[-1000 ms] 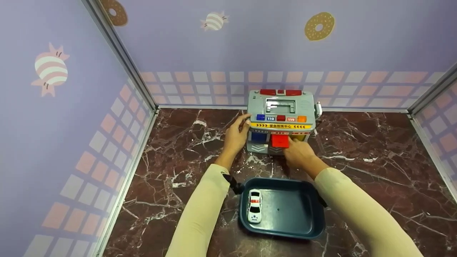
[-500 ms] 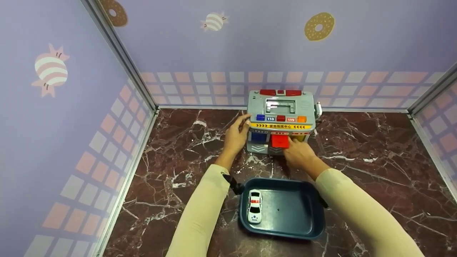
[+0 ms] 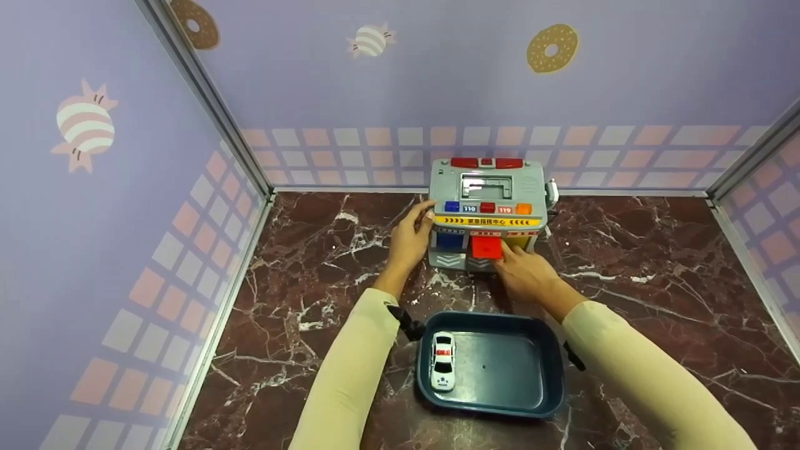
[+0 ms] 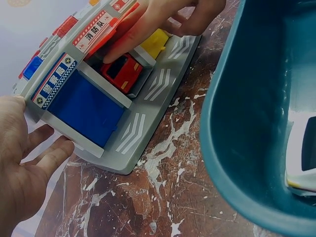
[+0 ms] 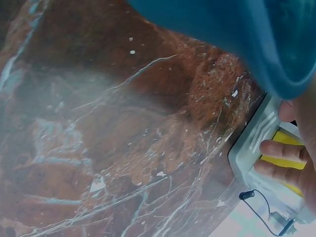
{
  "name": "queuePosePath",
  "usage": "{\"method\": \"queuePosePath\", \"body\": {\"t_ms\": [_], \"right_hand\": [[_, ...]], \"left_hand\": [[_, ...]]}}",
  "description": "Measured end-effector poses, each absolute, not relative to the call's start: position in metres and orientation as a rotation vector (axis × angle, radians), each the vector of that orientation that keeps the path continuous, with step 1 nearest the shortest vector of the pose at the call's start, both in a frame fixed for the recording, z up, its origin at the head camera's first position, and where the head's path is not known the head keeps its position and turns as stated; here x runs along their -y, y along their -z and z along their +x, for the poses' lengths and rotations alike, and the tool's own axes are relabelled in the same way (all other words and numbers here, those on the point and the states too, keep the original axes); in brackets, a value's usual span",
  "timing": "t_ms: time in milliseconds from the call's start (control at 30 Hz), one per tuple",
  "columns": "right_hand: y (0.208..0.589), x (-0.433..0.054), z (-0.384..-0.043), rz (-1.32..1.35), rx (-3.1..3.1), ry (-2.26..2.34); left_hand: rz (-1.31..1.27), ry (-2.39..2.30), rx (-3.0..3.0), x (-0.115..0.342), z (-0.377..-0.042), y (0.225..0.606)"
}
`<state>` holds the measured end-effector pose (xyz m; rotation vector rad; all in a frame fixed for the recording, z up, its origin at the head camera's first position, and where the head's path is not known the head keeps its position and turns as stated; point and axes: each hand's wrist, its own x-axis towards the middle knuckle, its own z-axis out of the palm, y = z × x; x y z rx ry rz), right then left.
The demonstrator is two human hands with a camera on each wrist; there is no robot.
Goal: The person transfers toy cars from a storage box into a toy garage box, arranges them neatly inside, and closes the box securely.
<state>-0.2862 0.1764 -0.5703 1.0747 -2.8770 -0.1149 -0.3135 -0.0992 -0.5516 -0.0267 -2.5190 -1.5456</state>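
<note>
It's 2 hands (image 3: pixel 410 245) (image 3: pixel 528 275) on show | 1 toy building (image 3: pixel 487 215) | 3 bay doors (image 4: pixel 88 106) (image 3: pixel 486 247) (image 3: pixel 517 240) on it | 3 front-edge buttons (image 3: pixel 452 206) (image 3: pixel 487 207) (image 3: pixel 523 208) | 2 toy vehicles (image 3: pixel 442 361) (image 4: pixel 122 72) | just 1 tray (image 3: pixel 503 372) | up top, 2 printed candies (image 3: pixel 85 128) (image 3: pixel 370 41) and 2 doughnuts (image 3: pixel 564 55) (image 3: pixel 206 34)

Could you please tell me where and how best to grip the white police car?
I'd pinch the police car across its cabin, from above: it stands roof up, narrow side to side, and the tray's wall runs close along one flank.

Toy station (image 3: pixel 486 221), smooth hard plastic with a soft sheen; red flap (image 3: pixel 486 247), smooth plastic; tray (image 3: pixel 506 375), smooth plastic, faintly glossy inside; toy car (image 3: pixel 442 357), glossy; tabletop (image 3: pixel 325 262), polished, marble-like; sleeves (image 3: pixel 347 369), matt cloth; wall panels (image 3: pixel 437 75), smooth, low sheen, edged by metal-looking strips (image 3: pixel 207 94)
</note>
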Motion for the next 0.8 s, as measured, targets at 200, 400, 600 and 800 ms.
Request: {"method": "queuePosePath", "body": {"t_ms": [200, 400, 600, 800], "right_hand": [[0.570, -0.185, -0.280, 1.162, 2.805, 0.094], [0.567, -0.191, -0.274, 1.208, 2.714, 0.007], [0.564, -0.196, -0.267, 1.230, 2.663, -0.024], [0.562, -0.200, -0.262, 1.297, 2.563, -0.049]], "left_hand": [[-0.032, 1.547, 2.508, 0.099, -0.312, 0.551], [-0.024, 1.541, 2.513, 0.100, -0.313, 0.551], [-0.027, 1.532, 2.514, 0.099, -0.314, 0.550], [-0.037, 1.537, 2.515, 0.098, -0.313, 0.550]]}}
